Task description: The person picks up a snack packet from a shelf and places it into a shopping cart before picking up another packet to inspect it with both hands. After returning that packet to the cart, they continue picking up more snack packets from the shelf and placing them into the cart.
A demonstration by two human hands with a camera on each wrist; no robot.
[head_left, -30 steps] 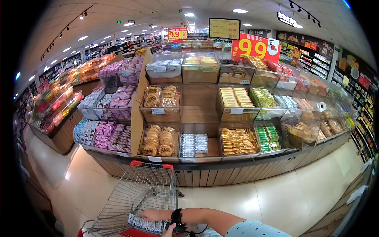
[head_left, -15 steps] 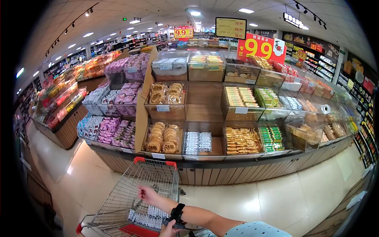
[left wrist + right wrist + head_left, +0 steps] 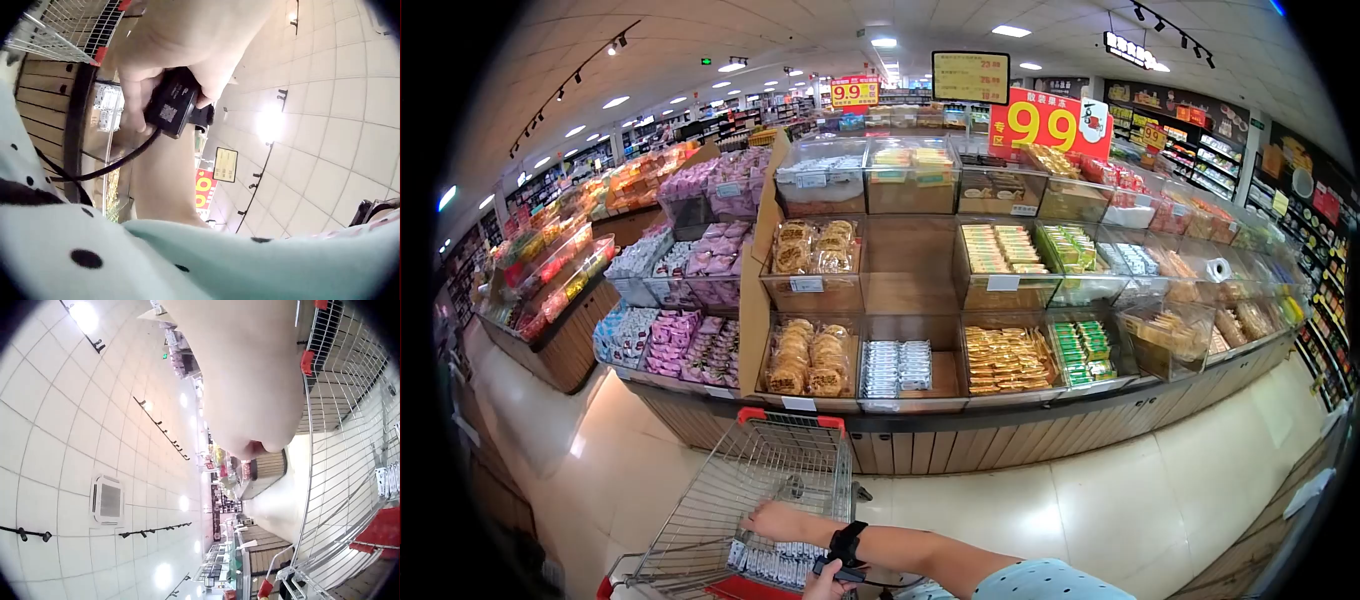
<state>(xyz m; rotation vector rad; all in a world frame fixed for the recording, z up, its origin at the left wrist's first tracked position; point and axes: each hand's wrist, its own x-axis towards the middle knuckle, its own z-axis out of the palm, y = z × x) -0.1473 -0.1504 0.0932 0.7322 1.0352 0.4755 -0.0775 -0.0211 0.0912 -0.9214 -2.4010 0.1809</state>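
My right hand (image 3: 774, 521) is over the shopping cart (image 3: 745, 470), above small white-and-blue packets (image 3: 778, 562) lying in it. Its fingers are curled, and nothing shows in them; the right wrist view has the back of this hand (image 3: 256, 381) beside the cart's wire side. A black strap (image 3: 846, 543) goes round the right wrist. My left hand (image 3: 828, 582) grips the black camera box (image 3: 852, 574) at that wrist. Seen from the left wrist, the thumb and fingers of the left hand (image 3: 165, 59) pinch the box (image 3: 174, 103), with a cable running from it.
Beyond the cart stands a wood-panelled display (image 3: 960, 440) with clear bins of wrapped snacks, including round crackers (image 3: 808, 358) and gold packets (image 3: 1008, 360). A red price sign (image 3: 1050, 125) rises above. Another display (image 3: 565, 330) is at the left; tiled floor (image 3: 1020, 500) lies at the right.
The right hand rose from the packets in the cart, then came back down a little, staying over the basket. The left hand has kept its grip on the camera box. The head view has shifted slightly.
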